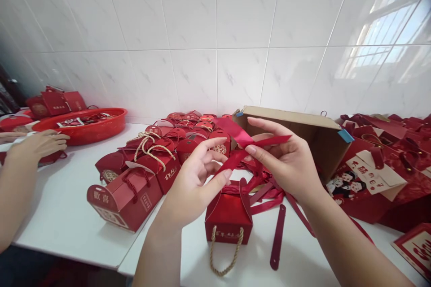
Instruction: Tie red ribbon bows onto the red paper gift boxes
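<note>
My left hand and my right hand hold a red ribbon in the air between them, each pinching part of it with finger and thumb. The ribbon runs down to a small red gift box with a gold rope handle, which stands on the white table just below my hands. Loose red ribbons and strips lie beside that box.
Several closed red gift boxes crowd the table's middle. An open cardboard box lies behind my right hand. Red bags and cards pile at right. A red tray sits far left, where another person's hand rests.
</note>
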`<state>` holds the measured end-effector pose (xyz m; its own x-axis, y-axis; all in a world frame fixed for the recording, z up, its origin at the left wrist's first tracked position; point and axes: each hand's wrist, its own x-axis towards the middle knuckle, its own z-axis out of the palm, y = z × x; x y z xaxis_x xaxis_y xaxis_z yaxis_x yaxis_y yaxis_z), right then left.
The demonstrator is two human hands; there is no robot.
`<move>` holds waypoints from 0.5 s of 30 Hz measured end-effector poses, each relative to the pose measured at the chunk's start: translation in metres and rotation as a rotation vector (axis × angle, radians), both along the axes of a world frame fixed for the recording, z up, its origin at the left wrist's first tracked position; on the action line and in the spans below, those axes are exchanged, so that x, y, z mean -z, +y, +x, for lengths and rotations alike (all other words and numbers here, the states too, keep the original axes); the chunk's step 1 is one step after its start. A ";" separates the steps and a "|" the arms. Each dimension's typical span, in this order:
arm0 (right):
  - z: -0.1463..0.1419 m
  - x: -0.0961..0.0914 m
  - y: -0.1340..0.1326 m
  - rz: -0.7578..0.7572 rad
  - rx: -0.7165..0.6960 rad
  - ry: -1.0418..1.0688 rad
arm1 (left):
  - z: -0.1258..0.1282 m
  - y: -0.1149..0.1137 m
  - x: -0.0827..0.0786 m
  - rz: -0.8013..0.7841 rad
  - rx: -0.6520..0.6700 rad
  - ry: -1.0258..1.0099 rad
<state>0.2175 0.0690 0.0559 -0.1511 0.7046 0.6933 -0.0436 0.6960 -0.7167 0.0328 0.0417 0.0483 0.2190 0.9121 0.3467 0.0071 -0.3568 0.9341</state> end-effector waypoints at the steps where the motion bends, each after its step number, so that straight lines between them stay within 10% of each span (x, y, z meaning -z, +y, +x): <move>1: 0.002 0.000 0.002 0.065 0.013 -0.049 | 0.000 0.002 0.001 -0.031 0.000 -0.022; 7: 0.015 -0.001 0.010 0.498 0.096 -0.461 | -0.001 0.012 0.003 -0.145 0.013 -0.297; 15: 0.013 0.004 0.009 0.603 0.177 -0.551 | 0.002 0.012 0.004 -0.191 0.074 -0.309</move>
<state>0.2301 0.0781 0.0520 -0.5008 0.2813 0.8186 0.3504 0.9306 -0.1054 0.0344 0.0533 0.0443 0.1988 0.9523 0.2316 -0.3046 -0.1646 0.9381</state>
